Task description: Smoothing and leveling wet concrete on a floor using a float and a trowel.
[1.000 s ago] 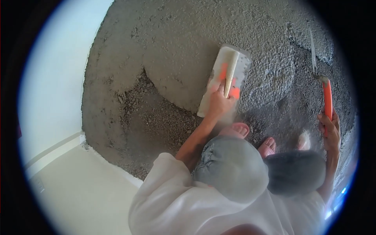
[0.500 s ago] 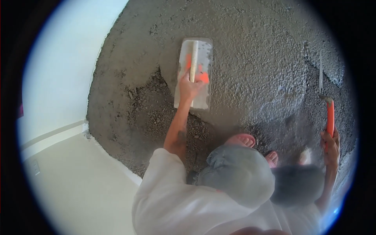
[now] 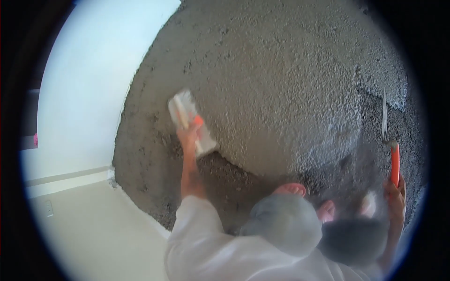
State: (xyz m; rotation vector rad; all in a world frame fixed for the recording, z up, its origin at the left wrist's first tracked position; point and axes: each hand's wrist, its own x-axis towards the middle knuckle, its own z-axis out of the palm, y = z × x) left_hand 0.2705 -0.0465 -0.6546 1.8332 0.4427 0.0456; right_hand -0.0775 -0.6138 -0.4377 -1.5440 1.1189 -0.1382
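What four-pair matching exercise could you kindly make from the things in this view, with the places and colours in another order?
Column one:
1. Hand float
2. Trowel
3. Shirt
4. Sandals

Column two:
A. White, with a short sleeve above the left forearm
B. Pink, down at the feet
C. Orange-handled, in the right hand
D. In the left hand, over grey mortar

Right pairs: 1-D, 2-C, 3-A, 4-B.
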